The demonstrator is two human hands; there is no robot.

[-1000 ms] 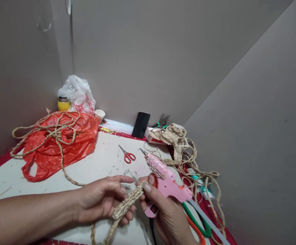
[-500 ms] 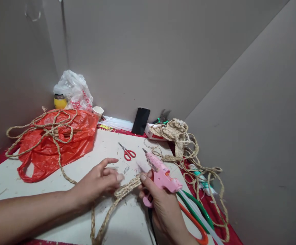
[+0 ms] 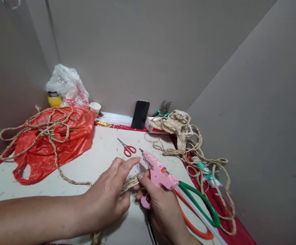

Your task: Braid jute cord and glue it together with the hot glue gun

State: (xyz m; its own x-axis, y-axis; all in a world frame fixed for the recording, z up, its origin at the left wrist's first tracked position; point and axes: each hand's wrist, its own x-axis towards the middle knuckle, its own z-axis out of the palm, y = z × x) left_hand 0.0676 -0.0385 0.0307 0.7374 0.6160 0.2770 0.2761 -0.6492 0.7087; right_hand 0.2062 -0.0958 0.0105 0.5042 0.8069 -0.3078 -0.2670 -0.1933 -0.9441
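In my right hand (image 3: 160, 200) is a pink hot glue gun (image 3: 156, 172), its nozzle pointing up and left. The same hand's thumb and fingers also pinch the end of a braided straw strip (image 3: 130, 183). My left hand (image 3: 112, 194) is beside the strip, index finger stretched toward the nozzle and thumb apart below. Whether its palm touches the braid is hidden. A straw cord (image 3: 72, 181) runs from behind the left hand up to the red plastic bag (image 3: 78, 136). Small red-handled scissors (image 3: 127, 149) lie on the white board (image 3: 107, 136) beyond my hands.
A black phone (image 3: 140, 114) leans on the wall near green-handled pliers (image 3: 161, 110). Coiled straw braid (image 3: 178, 124) spills down the right side. Large orange and green handles (image 3: 201, 197) lie near my right wrist. A paper cup (image 3: 95, 108) and yellow jar (image 3: 54, 100) stand at back left.
My left hand has moved right and its index finger now reaches closer to the glue gun's nozzle, covering more of the strip. The right hand keeps its hold. The view has shifted slightly.
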